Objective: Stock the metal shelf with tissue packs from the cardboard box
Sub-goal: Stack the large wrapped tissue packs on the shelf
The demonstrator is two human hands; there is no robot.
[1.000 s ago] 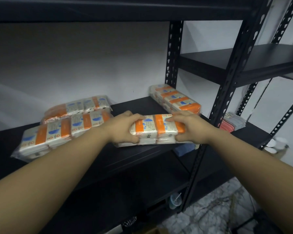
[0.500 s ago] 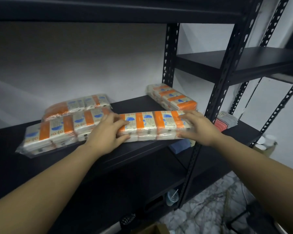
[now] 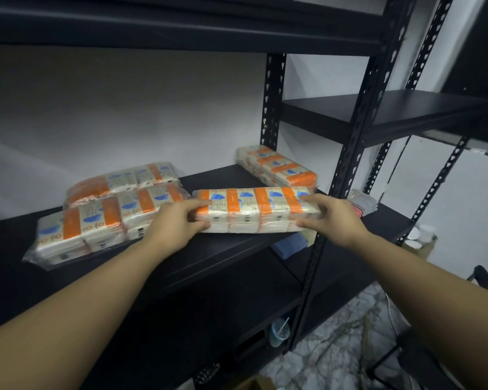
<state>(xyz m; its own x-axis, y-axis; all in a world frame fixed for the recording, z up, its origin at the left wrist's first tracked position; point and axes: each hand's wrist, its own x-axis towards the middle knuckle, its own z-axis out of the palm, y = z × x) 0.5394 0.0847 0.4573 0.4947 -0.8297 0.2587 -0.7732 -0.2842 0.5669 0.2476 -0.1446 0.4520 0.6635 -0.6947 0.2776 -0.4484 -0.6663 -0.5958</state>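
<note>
Tissue pack (image 3: 255,209), orange and white with blue marks, lies lengthwise on the black shelf board (image 3: 231,246), near the front edge, right end close to the front upright (image 3: 347,175).

Head view:
- Left hand (image 3: 178,223) grips the pack's left end: fingers curled over the top, thumb against the front face.
- Right hand (image 3: 328,213) grips the right end the same way: fingers on top, thumb low on the front.
- Pack sits flat; underside appears to be in contact with the board, cannot confirm fully.
- Left pack (image 3: 107,223) on the same board, angled, its right end just beside the left hand. Second pack (image 3: 121,181) behind it, nearer the wall.
- Back pack (image 3: 278,167) in the rear right corner, beside the rear upright (image 3: 271,108), apart from the held pack.
- Neighbouring rack to the right: small stack of flat items (image 3: 361,202), red edge showing; too blurred to identify.
- Below: plastic cup with straw (image 3: 279,332) on a lower level; marbled floor (image 3: 335,358); corner of a cardboard box (image 3: 251,384) at the bottom edge.
</note>
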